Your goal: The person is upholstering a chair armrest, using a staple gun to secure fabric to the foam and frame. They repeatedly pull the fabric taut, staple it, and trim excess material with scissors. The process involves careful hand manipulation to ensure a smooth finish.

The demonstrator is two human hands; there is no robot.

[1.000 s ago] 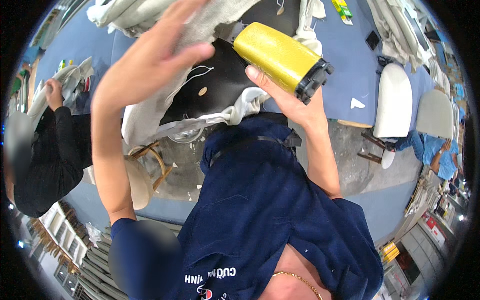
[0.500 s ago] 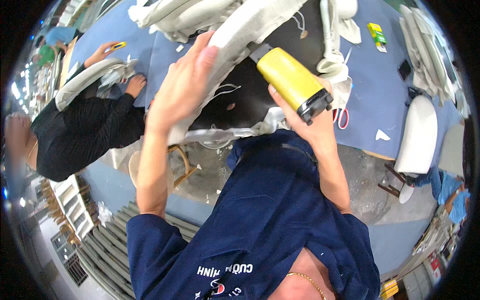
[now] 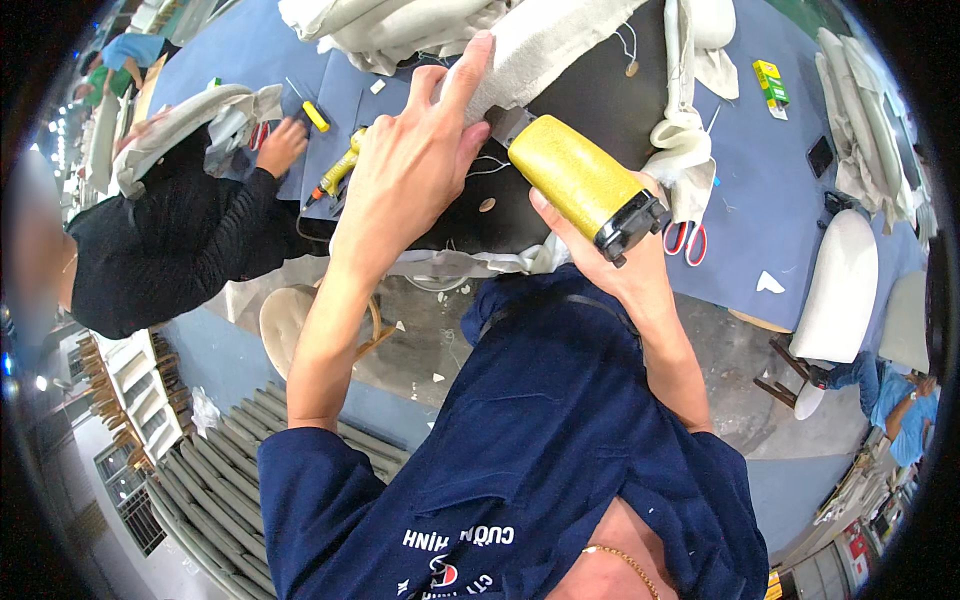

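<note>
My right hand (image 3: pixel 625 245) is wrapped round a yellow staple gun (image 3: pixel 575 170) with a black end cap. The gun's metal nose points up and left, at the edge of pale grey fabric (image 3: pixel 535 60) on a black-bottomed upholstered piece (image 3: pixel 600 95). Across from the nose, my left hand (image 3: pixel 415 160) lies on that fabric edge, its index finger stretched out and its thumb apart. The gun's tip is close to the left thumb; whether it touches the fabric I cannot tell. The near rim of the piece is against my waist.
Red-handled scissors (image 3: pixel 686 242), a green-yellow box (image 3: pixel 770 85) and a dark phone (image 3: pixel 820 155) lie right on the blue table (image 3: pixel 740 190). At left, a co-worker's hand (image 3: pixel 283 148) is near a yellow-handled tool (image 3: pixel 316 116) and a yellow-orange tool (image 3: pixel 340 170).
My left hand has moved up and right along the fabric, nearer the staple gun's nose. The gun stays in my right hand. The co-worker's yellow-handled tool now lies on the table.
</note>
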